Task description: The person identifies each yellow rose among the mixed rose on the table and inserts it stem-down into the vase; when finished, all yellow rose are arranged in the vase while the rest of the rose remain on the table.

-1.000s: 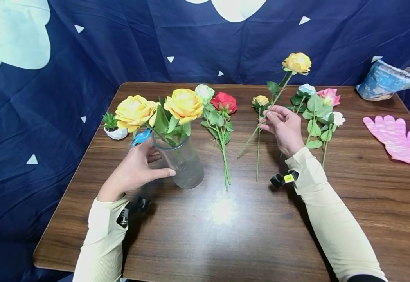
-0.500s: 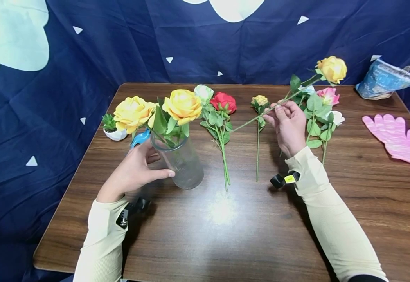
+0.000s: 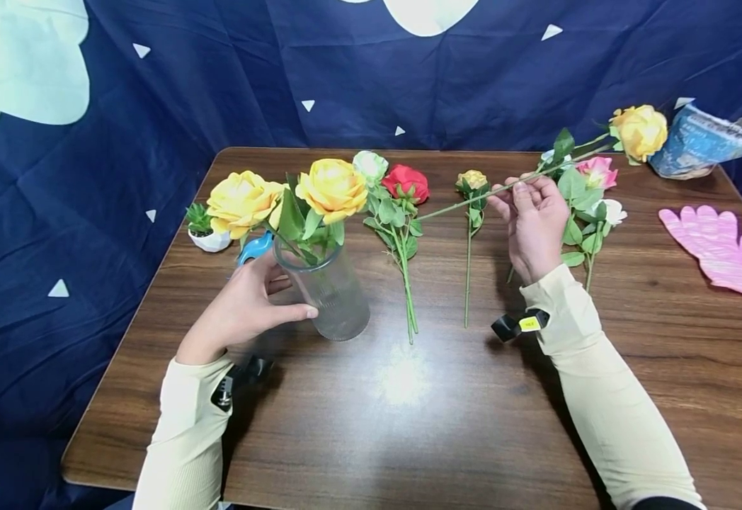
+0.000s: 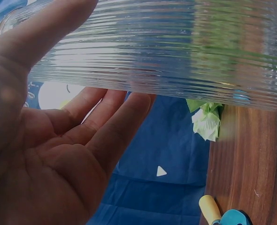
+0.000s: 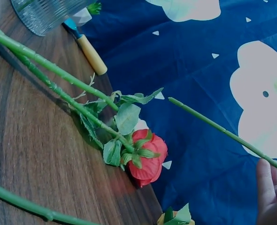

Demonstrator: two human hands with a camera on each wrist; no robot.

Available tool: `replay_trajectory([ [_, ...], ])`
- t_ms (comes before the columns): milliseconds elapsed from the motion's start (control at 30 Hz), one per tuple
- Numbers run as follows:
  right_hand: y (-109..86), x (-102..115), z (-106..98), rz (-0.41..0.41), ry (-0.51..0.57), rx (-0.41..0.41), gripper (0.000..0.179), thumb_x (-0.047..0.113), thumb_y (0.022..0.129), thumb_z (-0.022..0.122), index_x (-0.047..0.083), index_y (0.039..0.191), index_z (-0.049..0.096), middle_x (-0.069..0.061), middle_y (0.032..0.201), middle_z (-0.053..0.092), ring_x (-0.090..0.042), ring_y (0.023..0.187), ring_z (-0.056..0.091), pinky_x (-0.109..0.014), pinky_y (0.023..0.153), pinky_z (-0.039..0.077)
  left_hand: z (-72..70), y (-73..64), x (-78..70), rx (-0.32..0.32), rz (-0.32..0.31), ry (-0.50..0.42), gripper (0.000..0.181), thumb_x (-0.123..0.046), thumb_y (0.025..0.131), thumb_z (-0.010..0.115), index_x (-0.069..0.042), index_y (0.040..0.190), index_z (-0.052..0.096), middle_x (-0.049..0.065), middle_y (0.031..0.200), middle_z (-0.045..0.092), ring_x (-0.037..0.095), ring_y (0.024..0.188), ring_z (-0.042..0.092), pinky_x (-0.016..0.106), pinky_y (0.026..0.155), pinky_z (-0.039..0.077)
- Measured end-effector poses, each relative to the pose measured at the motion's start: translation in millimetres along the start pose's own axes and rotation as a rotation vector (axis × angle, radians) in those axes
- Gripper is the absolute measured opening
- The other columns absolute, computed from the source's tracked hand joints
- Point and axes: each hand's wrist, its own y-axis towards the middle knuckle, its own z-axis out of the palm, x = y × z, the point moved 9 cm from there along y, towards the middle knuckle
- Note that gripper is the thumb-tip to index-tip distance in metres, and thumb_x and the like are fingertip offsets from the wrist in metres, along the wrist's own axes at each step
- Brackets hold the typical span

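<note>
My left hand [image 3: 246,308] grips a ribbed clear glass vase [image 3: 339,304], its thumb along the near side and fingers behind. Two large yellow roses [image 3: 333,190] with green leaves lean out of the vase mouth. In the left wrist view the glass [image 4: 143,47] lies between thumb and fingers. My right hand [image 3: 537,227] pinches the green stem of another yellow rose [image 3: 640,133], which is tilted, bloom to the upper right and stem end to the left. In the right wrist view the cut stem end [image 5: 199,116] points away from my fingertips [image 5: 265,183].
On the table [image 3: 371,439] lie a red rose [image 3: 406,184], a pale green rose [image 3: 369,167], a small yellow rose [image 3: 471,180] and pink [image 3: 597,173] and white flowers [image 3: 613,212]. Around them are a potted succulent [image 3: 208,237], a blue-headed tool [image 3: 256,248], a pink glove [image 3: 721,248] and a blue bag [image 3: 696,145].
My right hand has moved a little right, and the yellow rose it pinches has swung from steeply upright toward level, bloom to the right. The left hand and vase have stayed put.
</note>
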Motion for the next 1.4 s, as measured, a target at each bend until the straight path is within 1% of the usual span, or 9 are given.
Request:
replay_trajectory([
  [200,-0.3,8,3,-0.053,0.058,-0.004,0.019,-0.013,0.103,0.045,-0.001,0.093,0.056,-0.012,0.083,0.069,-0.022,0.074,0.072,-0.029,0.067,0.064,-0.3,0.4,-0.1,-0.005,0.001,0.006,0.072,-0.006,0.08,0.089,0.004,0.14,0.051,0.019,0.138,0.062,0.034,0.123,0.064,0.048,0.104,0.053],
  [433,-1.3,16,2,-0.102,0.069,-0.034,0.015,-0.013,0.102,0.047,-0.003,0.096,0.056,-0.013,0.085,0.068,-0.024,0.074,0.072,-0.029,0.066,0.064,-0.1,0.5,0.2,-0.002,-0.002,0.0,0.073,-0.005,0.08,0.089,0.004,0.141,0.051,0.019,0.138,0.061,0.034,0.123,0.063,0.049,0.105,0.053],
  [700,-2.4,21,3,-0.113,0.122,-0.07,0.013,-0.013,0.102,0.048,-0.004,0.096,0.056,-0.015,0.084,0.068,-0.025,0.072,0.07,-0.029,0.066,0.064,-0.2,0.5,1.1,0.005,-0.016,-0.008,0.074,-0.005,0.081,0.088,0.005,0.143,0.049,0.019,0.14,0.059,0.035,0.125,0.062,0.051,0.106,0.052],
  [900,-4.7,26,4,-0.117,0.153,-0.088,0.012,-0.013,0.102,0.049,-0.005,0.096,0.057,-0.016,0.084,0.067,-0.025,0.071,0.07,-0.029,0.065,0.064,0.1,1.1,1.3,-0.001,-0.01,0.0,0.074,-0.004,0.08,0.089,0.005,0.142,0.05,0.02,0.139,0.06,0.035,0.124,0.063,0.05,0.105,0.052],
  [1200,-9.6,31,8,-0.123,0.169,-0.089,0.012,-0.014,0.101,0.051,-0.007,0.093,0.058,-0.018,0.084,0.066,-0.025,0.07,0.07,-0.029,0.063,0.063,0.2,1.3,1.1,-0.002,-0.007,0.004,0.073,-0.005,0.079,0.089,0.005,0.141,0.05,0.02,0.138,0.061,0.035,0.123,0.064,0.05,0.105,0.052],
  [1267,-10.9,34,10,-0.138,0.146,-0.083,0.013,-0.013,0.101,0.052,-0.006,0.093,0.06,-0.016,0.084,0.067,-0.024,0.07,0.07,-0.028,0.063,0.063,0.1,1.2,1.3,-0.002,-0.011,0.005,0.073,-0.005,0.08,0.089,0.004,0.141,0.05,0.02,0.139,0.061,0.036,0.124,0.063,0.051,0.105,0.052],
  [1400,-13.9,37,15,-0.159,0.147,-0.056,0.013,-0.013,0.101,0.052,-0.006,0.093,0.06,-0.016,0.084,0.068,-0.024,0.07,0.07,-0.028,0.063,0.063,0.2,1.4,2.3,0.001,-0.019,0.003,0.074,-0.005,0.08,0.089,0.004,0.142,0.05,0.02,0.139,0.06,0.036,0.125,0.063,0.051,0.106,0.052],
])
